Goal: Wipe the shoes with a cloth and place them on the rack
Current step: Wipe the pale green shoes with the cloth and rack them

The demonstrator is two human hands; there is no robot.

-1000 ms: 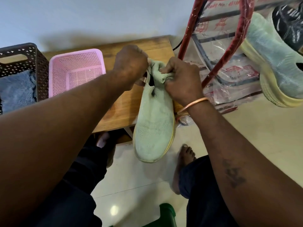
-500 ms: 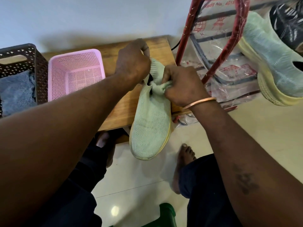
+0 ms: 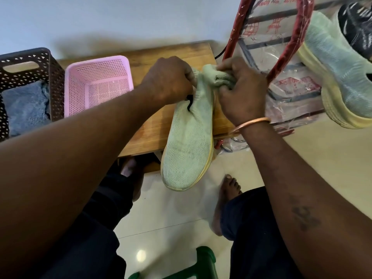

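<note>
Shoe [image 3: 187, 150] is getting wiped: L hand [image 3: 169, 81] gripping collar, R hand [image 3: 243, 95] pinching bunched cloth [image 3: 218, 78] at heel; best bracing firm, short strokes.

Red print runs along the top edge of the clear plastic wrap [image 3: 267, 57] that covers the rack [image 3: 297, 39] — it reads "edg No." and then digits that look like "4018", with both ends cut off. Lower on the same wrap there are more red printed boxes and lines — too blurred and crumpled to read.
</note>
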